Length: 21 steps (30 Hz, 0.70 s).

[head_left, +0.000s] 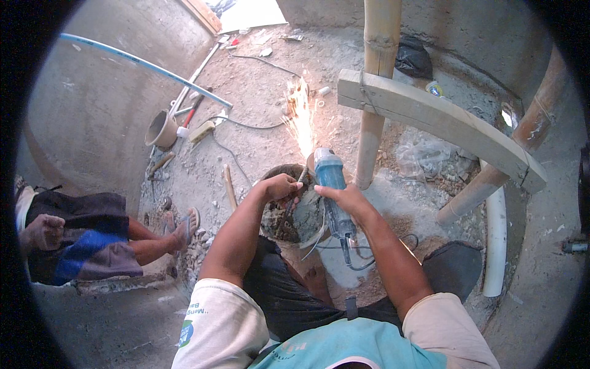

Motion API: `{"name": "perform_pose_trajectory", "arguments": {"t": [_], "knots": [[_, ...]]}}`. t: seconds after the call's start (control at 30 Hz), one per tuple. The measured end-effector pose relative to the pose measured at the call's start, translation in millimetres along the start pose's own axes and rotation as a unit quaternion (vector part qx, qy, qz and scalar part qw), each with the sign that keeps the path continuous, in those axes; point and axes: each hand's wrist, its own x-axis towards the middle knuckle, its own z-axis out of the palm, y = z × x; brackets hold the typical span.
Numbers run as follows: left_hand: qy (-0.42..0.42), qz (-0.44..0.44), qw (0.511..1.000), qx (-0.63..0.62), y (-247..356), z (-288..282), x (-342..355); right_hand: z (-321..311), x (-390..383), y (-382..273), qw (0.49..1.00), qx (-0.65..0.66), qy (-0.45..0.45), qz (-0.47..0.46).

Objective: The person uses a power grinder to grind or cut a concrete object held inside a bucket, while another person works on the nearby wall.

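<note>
My right hand (345, 200) is closed around the body of a blue angle grinder (332, 175), its cord end pointing back toward me. A bright stream of sparks (300, 114) flies forward from the disc at its head. My left hand (283, 187) is closed beside the disc, pinching a thin, rod-like piece (303, 174) whose far end meets the disc. Its full length and kind are hidden by fingers and glare. Beneath both hands stands a round tub (276, 174) with grey wet mortar inside, partly covered by my left forearm.
Bamboo poles (372, 123) with a wooden crosspiece (442, 114) stand at right, near a white pipe (495, 246). A blue pipe (147, 66) slants along the left wall, above a bucket (163, 129). Cords cross the dusty floor. Another person's legs (153, 246) are at left.
</note>
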Motion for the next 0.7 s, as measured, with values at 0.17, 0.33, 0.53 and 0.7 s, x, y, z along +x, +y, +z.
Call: {"name": "perform_pose_trajectory", "arguments": {"t": [0.17, 0.33, 0.53, 0.7], "knots": [[0.006, 0.008, 0.999, 0.031, -4, -3, 2, 0, -1, -4, 1.0, -0.029, 0.009, -0.003], [0.007, 0.003, 0.999, 0.032, -3, -2, 4, -4, 0, -5, 1.0, -0.026, 0.001, 0.014], [0.012, 0.0, 1.0, 0.019, 0, 0, 3, -3, 4, 1, 0.999, -0.031, 0.015, 0.0], [0.008, 0.009, 0.999, 0.045, -1, -2, 1, -3, -2, -10, 0.999, -0.051, 0.011, -0.007]]}}
